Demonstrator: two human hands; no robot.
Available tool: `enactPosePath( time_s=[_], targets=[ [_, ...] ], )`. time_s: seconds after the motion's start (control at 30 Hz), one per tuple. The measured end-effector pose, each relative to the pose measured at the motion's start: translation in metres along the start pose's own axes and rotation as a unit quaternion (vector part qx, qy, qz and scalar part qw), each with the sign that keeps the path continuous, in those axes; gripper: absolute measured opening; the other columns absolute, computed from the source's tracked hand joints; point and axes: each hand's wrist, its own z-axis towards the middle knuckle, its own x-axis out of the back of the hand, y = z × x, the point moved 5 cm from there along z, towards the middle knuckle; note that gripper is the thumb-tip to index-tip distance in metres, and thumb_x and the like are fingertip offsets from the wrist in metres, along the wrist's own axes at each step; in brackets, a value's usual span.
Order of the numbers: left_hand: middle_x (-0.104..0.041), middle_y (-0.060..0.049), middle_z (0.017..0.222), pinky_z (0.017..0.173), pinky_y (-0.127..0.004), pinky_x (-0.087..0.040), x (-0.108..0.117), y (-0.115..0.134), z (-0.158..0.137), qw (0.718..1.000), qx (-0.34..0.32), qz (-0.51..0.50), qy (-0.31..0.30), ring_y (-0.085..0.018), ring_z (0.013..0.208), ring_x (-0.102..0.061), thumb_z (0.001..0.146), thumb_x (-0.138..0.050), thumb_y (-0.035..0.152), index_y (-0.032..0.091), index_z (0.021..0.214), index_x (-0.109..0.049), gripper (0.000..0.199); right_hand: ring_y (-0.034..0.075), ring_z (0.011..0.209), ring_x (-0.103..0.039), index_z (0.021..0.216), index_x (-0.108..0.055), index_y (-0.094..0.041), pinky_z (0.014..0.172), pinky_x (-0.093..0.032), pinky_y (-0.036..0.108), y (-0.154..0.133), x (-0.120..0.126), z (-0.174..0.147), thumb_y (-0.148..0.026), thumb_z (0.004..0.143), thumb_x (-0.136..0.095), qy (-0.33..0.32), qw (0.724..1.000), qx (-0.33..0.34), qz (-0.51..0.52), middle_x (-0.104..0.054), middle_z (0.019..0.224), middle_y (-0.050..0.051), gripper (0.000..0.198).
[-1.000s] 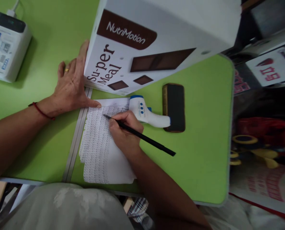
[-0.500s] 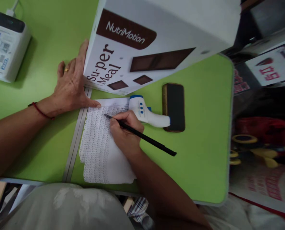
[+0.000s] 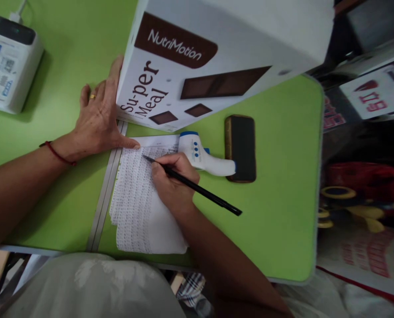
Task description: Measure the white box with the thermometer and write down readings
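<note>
Between the thumb and fingers of my right hand (image 3: 175, 179) is a slim black pen (image 3: 203, 191), its tip at the handwritten lines on the white paper (image 3: 137, 198). The sheets are covered in dense small writing on their left part; the right part is blank. My left hand (image 3: 100, 115) lies on the table with fingers apart, its thumb on the paper's upper left edge and its fingertips against the white NutriMotion box (image 3: 170, 84). A white and blue infrared thermometer (image 3: 205, 157) rests beside the paper's upper right, just past my right hand.
A dark phone (image 3: 243, 148) in a brown case touches the thermometer's handle. On the green table (image 3: 283, 221), a white power bank (image 3: 14, 66) with a cable stands at the far left. A metal seam crosses the tabletop. Bags and boxes crowd the right side, beyond the table edge.
The pen tip has shifted slightly left and up on the paper, and the pen's rear end has moved a little left. My left hand stays in place.
</note>
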Motion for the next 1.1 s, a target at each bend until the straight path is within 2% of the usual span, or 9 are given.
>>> enactPosePath(
  time_s=[0.2,0.4,0.63,0.77,0.87,1.1],
  targets=[
    [-0.041,-0.025,0.153,0.119,-0.064,-0.01,0.0001,0.0015,0.0,1.0,0.01,0.014,-0.002,-0.053,0.14,-0.038,0.03,-0.075,0.1,0.014,0.139,-0.048,0.142,0.009,0.048,-0.048,0.074,-0.058,-0.024,0.046,-0.043,0.023,0.0023,-0.0028,-0.0001,-0.025,0.081,-0.058,-0.004,1.0,-0.011,-0.021,-0.056,0.058,-0.007,0.007],
    [-0.044,-0.026,0.149,0.117,-0.064,-0.013,-0.0007,0.0002,-0.0005,1.0,-0.005,0.022,0.001,-0.053,0.138,-0.04,0.03,-0.066,0.105,0.011,0.142,-0.045,0.147,0.009,0.049,-0.049,0.073,-0.057,-0.024,0.047,-0.044,0.024,0.0028,-0.0031,0.0005,-0.024,0.079,-0.059,-0.012,1.0,-0.019,-0.013,-0.056,0.058,-0.008,0.007],
    [-0.043,-0.024,0.15,0.118,-0.061,-0.014,-0.0016,0.0004,-0.0015,0.999,-0.007,0.039,0.001,-0.051,0.139,-0.04,0.033,-0.071,0.102,0.015,0.147,-0.039,0.147,0.009,0.047,-0.048,0.071,-0.056,-0.024,0.046,-0.042,0.024,0.0005,-0.0026,0.002,-0.023,0.077,-0.059,-0.024,0.999,-0.021,-0.004,-0.055,0.056,-0.008,0.007],
    [-0.041,-0.024,0.152,0.118,-0.061,-0.014,-0.0026,-0.0018,-0.0014,0.999,-0.01,0.037,0.0,-0.05,0.14,-0.04,0.034,-0.069,0.103,0.015,0.143,-0.042,0.143,0.01,0.049,-0.049,0.072,-0.056,-0.024,0.048,-0.044,0.025,0.0015,-0.0015,0.0021,-0.023,0.077,-0.058,-0.019,0.999,-0.033,-0.018,-0.056,0.058,-0.007,0.006],
    [-0.042,-0.022,0.152,0.118,-0.062,-0.015,-0.0018,-0.0021,-0.001,0.999,-0.023,0.02,0.009,-0.049,0.14,-0.04,0.035,-0.065,0.105,0.016,0.142,-0.044,0.141,0.01,0.049,-0.048,0.071,-0.055,-0.025,0.047,-0.043,0.025,0.001,-0.0015,0.0016,-0.024,0.077,-0.059,-0.017,1.0,-0.018,-0.008,-0.055,0.056,-0.008,0.007],
    [-0.044,-0.023,0.152,0.118,-0.067,-0.013,0.0011,0.0012,0.0001,1.0,-0.006,-0.007,0.005,-0.053,0.138,-0.04,0.031,-0.078,0.097,0.018,0.137,-0.049,0.135,0.011,0.051,-0.049,0.073,-0.054,-0.025,0.049,-0.044,0.026,0.0019,-0.0015,0.0016,-0.023,0.077,-0.058,-0.024,0.999,-0.03,-0.01,-0.054,0.059,-0.007,0.006]
  ],
)
